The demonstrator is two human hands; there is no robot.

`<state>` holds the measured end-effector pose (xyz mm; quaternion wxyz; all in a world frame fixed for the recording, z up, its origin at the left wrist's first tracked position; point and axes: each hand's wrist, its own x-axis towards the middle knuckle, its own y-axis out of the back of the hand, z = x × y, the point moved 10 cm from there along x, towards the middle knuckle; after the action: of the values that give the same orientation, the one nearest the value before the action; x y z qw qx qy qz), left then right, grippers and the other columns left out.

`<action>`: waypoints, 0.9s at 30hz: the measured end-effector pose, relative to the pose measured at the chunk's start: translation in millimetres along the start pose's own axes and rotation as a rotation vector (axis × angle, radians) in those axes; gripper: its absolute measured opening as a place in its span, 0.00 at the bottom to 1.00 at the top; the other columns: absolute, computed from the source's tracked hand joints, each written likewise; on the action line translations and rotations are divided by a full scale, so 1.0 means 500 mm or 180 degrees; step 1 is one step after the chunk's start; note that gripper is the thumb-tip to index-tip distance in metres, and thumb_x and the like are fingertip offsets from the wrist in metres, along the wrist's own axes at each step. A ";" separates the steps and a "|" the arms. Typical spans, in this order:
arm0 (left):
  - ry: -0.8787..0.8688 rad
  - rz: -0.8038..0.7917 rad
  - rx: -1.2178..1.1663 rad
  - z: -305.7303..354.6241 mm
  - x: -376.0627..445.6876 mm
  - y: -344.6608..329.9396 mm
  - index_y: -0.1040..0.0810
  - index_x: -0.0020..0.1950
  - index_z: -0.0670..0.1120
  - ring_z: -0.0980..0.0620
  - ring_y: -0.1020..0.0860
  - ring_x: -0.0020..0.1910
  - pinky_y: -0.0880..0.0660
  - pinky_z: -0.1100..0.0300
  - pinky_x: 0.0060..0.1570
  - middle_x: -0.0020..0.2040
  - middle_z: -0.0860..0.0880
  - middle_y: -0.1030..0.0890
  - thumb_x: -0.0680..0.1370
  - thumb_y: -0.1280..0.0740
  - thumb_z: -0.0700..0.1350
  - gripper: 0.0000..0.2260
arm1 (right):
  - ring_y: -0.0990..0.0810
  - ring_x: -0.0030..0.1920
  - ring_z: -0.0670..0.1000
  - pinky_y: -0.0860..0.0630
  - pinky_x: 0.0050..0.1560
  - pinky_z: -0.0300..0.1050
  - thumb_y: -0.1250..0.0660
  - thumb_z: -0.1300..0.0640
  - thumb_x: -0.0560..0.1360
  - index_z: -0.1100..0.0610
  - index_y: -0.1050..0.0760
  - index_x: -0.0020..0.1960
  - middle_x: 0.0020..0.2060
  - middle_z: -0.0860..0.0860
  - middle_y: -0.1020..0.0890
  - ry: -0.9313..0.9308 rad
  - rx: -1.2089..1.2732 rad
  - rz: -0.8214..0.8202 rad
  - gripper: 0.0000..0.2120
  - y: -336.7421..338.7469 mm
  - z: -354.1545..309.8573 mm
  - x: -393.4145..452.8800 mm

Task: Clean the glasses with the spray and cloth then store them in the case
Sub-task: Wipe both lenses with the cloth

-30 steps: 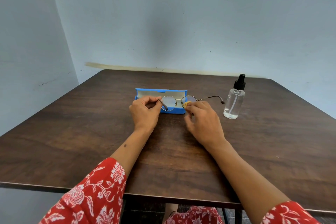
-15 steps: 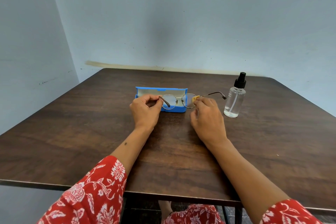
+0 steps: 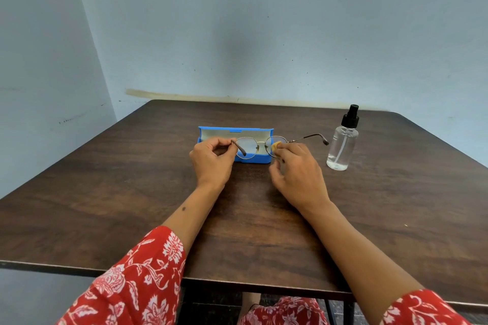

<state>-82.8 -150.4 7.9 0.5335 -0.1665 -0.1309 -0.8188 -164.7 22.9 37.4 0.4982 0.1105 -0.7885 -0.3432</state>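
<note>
Thin metal-rimmed glasses are held in the air just in front of the open blue case. My left hand pinches the left hinge, with that temple folded inward. My right hand pinches a small yellow cloth against the right lens. The right temple sticks out toward the clear spray bottle, which stands upright with a black nozzle. The case's pale lining shows behind the lenses.
A dark wooden table carries everything. Its near edge runs across the bottom of the view, and pale blue walls close in at the back and left. The bottle stands a hand's width right of my right hand.
My right hand with the cloth has shifted slightly on the right lens, first outward and then back. The glasses and my left hand have stayed almost still.
</note>
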 end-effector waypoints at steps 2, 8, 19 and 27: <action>-0.0005 -0.0030 0.0022 -0.001 0.000 -0.001 0.16 0.42 0.41 0.53 0.17 0.39 0.18 0.52 0.47 0.38 0.50 0.17 0.71 0.27 0.37 0.02 | 0.25 0.55 0.56 0.22 0.44 0.50 0.35 0.65 0.71 0.65 0.22 0.52 0.52 0.57 0.20 -0.0264 -0.0094 0.0015 0.11 0.000 0.026 0.001; 0.0023 0.0002 -0.0022 -0.003 0.001 0.002 0.16 0.42 0.43 0.49 0.16 0.40 0.19 0.50 0.47 0.38 0.48 0.16 0.70 0.27 0.38 0.02 | 0.22 0.51 0.57 0.20 0.42 0.50 0.32 0.66 0.68 0.65 0.20 0.49 0.49 0.56 0.18 0.0078 0.0047 0.0035 0.10 0.001 -0.008 0.001; -0.0033 0.0034 0.0065 0.005 -0.002 0.004 0.16 0.44 0.41 0.53 0.17 0.39 0.19 0.56 0.46 0.38 0.50 0.17 0.71 0.27 0.37 0.03 | 0.22 0.51 0.56 0.21 0.41 0.48 0.32 0.65 0.69 0.64 0.19 0.48 0.48 0.55 0.18 0.0000 0.0030 0.0025 0.09 0.002 -0.001 -0.001; -0.0049 0.0044 0.0113 0.010 -0.005 0.006 0.16 0.45 0.40 0.55 0.18 0.38 0.20 0.59 0.45 0.40 0.47 0.16 0.71 0.27 0.38 0.04 | 0.22 0.51 0.56 0.22 0.41 0.48 0.32 0.65 0.69 0.64 0.19 0.48 0.48 0.55 0.18 0.0057 0.0014 -0.0009 0.09 -0.001 -0.006 0.000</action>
<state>-78.6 -147.8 11.4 0.5410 -0.1642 -0.1484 -0.8114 -162.1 21.3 38.0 0.5045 0.1157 -0.7847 -0.3411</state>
